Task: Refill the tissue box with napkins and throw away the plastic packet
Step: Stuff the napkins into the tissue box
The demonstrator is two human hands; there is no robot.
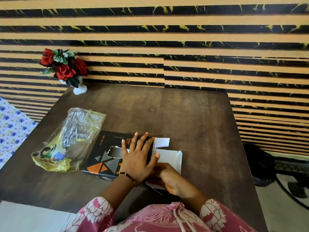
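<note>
A black tissue box [107, 148] with orange and grey triangles lies flat on the dark wooden table [184, 118]. Its torn top slot shows beside my fingers. My left hand [138, 158] presses flat on the box top, fingers spread. The box's right end is open, with white flaps [170, 158] folded outward. My right hand [173, 180] is curled on the lower flap at that open end. I cannot tell whether napkins are inside. A crumpled clear and yellow plastic packet [71, 139] lies just left of the box, touching it.
A white vase of red roses [66, 69] stands at the table's far left corner against the striped wall. A floral cloth [11, 129] lies beyond the left edge. A dark bundle [260, 164] and a fan [294, 186] sit on the floor to the right.
</note>
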